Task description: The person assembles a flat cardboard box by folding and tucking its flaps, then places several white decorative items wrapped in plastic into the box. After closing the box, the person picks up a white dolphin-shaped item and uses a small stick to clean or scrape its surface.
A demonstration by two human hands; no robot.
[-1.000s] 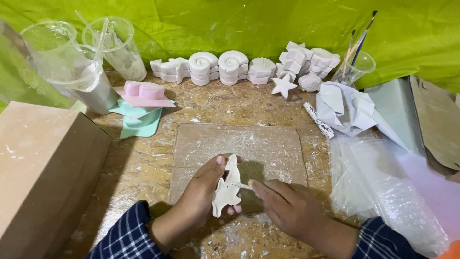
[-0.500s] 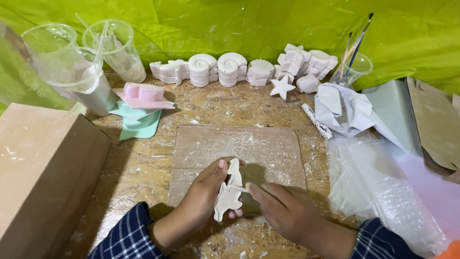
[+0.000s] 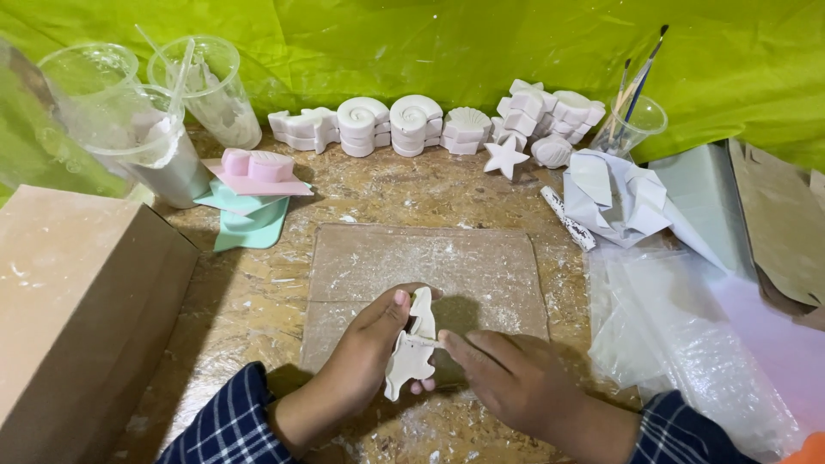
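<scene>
My left hand (image 3: 361, 357) holds a small white plaster figure (image 3: 412, 348) upright by its edge, above a dusty cardboard sheet (image 3: 481, 266). My right hand (image 3: 507, 378) is closed beside it and presses a thin tool against the figure's middle; the tool itself is mostly hidden by my fingers. Both sleeves are dark plaid. White dust lies on the sheet and on the wooden board under it.
A row of white plaster casts (image 3: 412, 125) and a star (image 3: 505, 156) stand at the back. Clear plastic cups (image 3: 206, 86) stand at the back left, a cup of brushes (image 3: 636, 120) at the right. Pink and green moulds (image 3: 253, 185), a brown box (image 3: 77, 301), crumpled paper (image 3: 614, 193), plastic wrap (image 3: 687, 326).
The hands and the figure stay in the same spot; the figure has shifted only slightly between my fingers.
</scene>
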